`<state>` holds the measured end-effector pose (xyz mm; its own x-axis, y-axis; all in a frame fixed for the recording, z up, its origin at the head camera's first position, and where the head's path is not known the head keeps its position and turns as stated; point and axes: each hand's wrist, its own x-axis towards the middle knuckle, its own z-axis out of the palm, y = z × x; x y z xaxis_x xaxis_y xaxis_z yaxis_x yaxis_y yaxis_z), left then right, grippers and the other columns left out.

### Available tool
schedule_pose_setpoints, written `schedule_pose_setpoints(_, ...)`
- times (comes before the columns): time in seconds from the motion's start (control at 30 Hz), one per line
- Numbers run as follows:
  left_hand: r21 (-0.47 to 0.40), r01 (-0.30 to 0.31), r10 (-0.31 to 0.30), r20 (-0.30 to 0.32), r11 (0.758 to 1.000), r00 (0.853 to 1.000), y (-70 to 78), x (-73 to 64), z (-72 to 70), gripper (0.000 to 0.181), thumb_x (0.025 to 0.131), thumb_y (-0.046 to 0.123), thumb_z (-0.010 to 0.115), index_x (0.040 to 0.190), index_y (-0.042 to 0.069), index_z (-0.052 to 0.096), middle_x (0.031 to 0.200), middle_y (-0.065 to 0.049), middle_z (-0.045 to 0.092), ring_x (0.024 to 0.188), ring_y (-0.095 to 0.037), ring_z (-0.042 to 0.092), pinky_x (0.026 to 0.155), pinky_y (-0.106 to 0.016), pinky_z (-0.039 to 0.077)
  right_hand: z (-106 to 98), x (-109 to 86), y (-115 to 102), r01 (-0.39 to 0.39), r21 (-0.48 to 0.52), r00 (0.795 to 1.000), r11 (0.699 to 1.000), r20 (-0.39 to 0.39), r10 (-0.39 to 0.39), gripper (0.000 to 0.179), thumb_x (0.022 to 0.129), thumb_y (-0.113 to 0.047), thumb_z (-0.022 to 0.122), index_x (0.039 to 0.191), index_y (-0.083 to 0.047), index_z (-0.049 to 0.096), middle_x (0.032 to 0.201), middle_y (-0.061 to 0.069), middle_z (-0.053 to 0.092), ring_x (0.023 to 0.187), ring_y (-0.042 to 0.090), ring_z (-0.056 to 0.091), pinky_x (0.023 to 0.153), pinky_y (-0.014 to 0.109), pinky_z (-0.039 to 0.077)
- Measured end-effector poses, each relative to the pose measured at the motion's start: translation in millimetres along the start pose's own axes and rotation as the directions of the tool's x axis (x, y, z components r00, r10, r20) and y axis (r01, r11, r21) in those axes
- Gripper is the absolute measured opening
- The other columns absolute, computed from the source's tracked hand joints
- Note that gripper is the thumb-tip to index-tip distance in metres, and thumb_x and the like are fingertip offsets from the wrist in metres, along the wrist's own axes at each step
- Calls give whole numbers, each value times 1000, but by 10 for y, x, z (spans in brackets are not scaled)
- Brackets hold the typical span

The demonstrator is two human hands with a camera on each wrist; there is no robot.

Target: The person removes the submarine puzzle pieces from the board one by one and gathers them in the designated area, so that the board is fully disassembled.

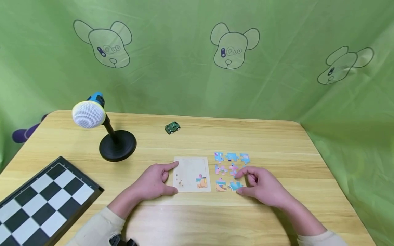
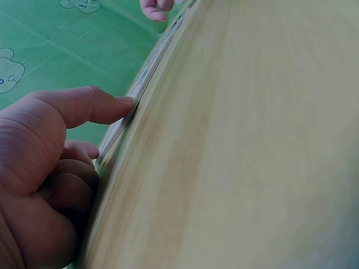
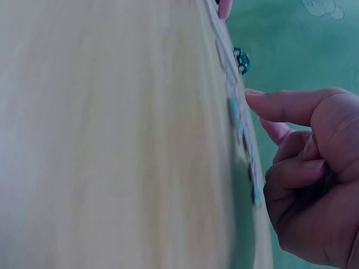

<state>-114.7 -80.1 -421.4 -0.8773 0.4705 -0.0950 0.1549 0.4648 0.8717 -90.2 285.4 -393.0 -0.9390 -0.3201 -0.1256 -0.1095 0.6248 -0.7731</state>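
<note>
My left hand (image 1: 155,181) rests at the left side of a square pale puzzle board (image 1: 191,174), index fingertip at its upper left and thumb at its lower left. One puzzle piece (image 1: 201,181) lies in the board's lower right corner. My right hand (image 1: 261,186) hovers at the loose pieces, index finger and thumb apart, its other fingers curled. Its thumb tip is right at a blue puzzle piece (image 1: 235,186) in the bottom row. A pink and blue piece (image 1: 233,168) lies just beyond the index fingertip. Another blue piece behind that hand is mostly hidden.
More loose pieces (image 1: 232,156) lie in rows right of the board. A small green toy car (image 1: 172,127) stands farther back. At left are a microphone (image 1: 88,114) on a round black stand (image 1: 118,146) and a checkered board (image 1: 46,201). Green curtain (image 1: 184,68) hangs behind the table.
</note>
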Motion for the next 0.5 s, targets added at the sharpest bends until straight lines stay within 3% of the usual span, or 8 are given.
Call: schedule_pose_setpoints(0.5,4,8,-8,-1,1000,1000,-10,-4,3,86,70,13,89,146,1,49,53,6,28,48,-10,22,49,-25,27,453,352,-289,91,-8,996,996,18,-91,34,75,-17,89,103,-16,69,56,-8,31,51,6,29,84,34,49)
